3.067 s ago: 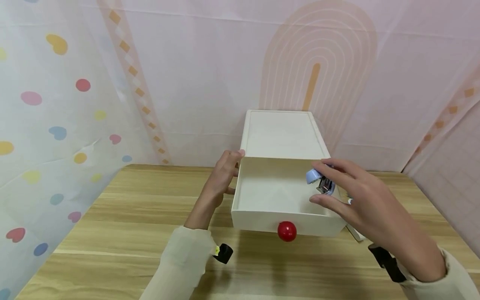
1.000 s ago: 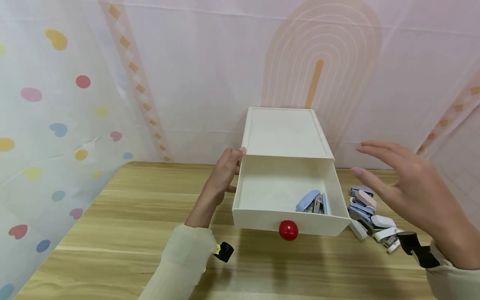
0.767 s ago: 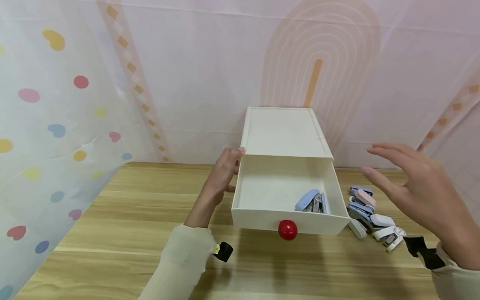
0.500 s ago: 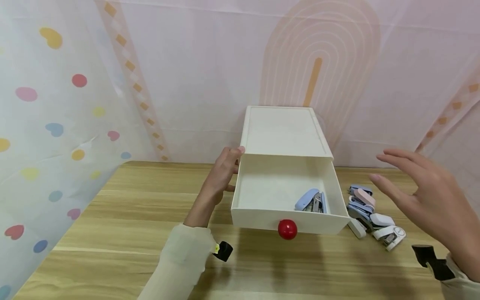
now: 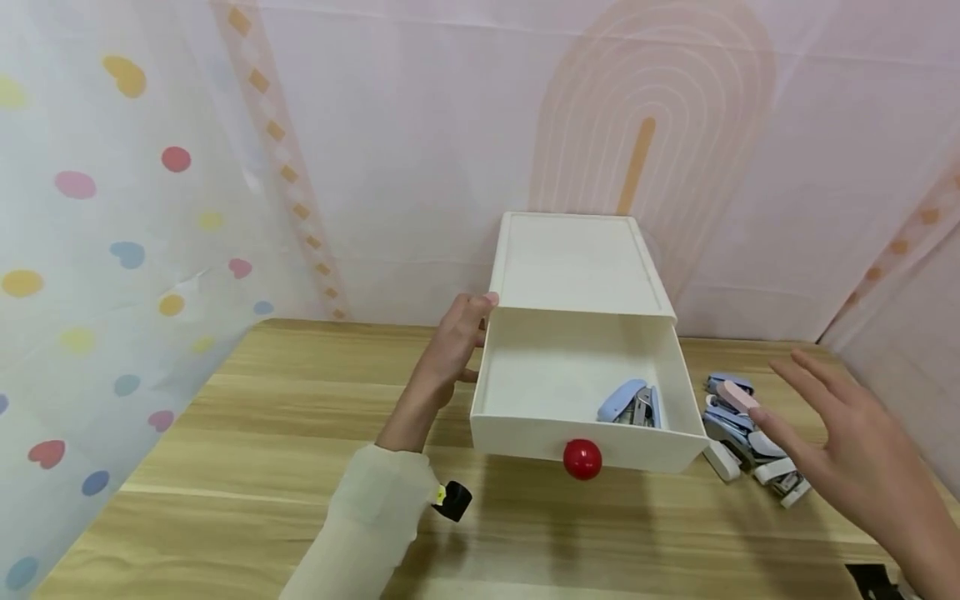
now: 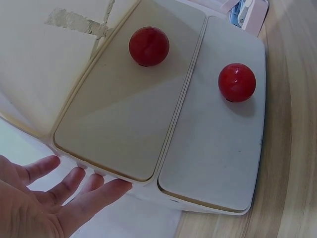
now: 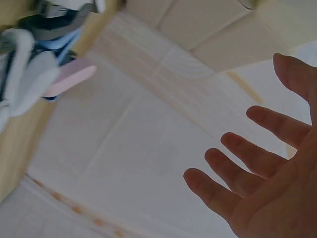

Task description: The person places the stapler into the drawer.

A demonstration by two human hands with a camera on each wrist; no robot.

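Observation:
A white drawer box stands at the back of the wooden table, its top drawer pulled out, with a red knob on the front. One blue stapler lies in the drawer's right front corner. My left hand rests with straight fingers against the box's left side. My right hand hovers open, fingers spread, just above a pile of staplers on the table right of the drawer. It holds nothing. The left wrist view shows both drawer fronts and two red knobs.
The pile holds several staplers, blue, white and one pink stapler. A pale backdrop wall stands close behind the box, and a dotted curtain hangs on the left. Bare tabletop lies left of and in front of the drawer.
My right hand let go of the blue stapler in the drawer, then moved right and down over the stapler pile. My left hand stayed on the box.

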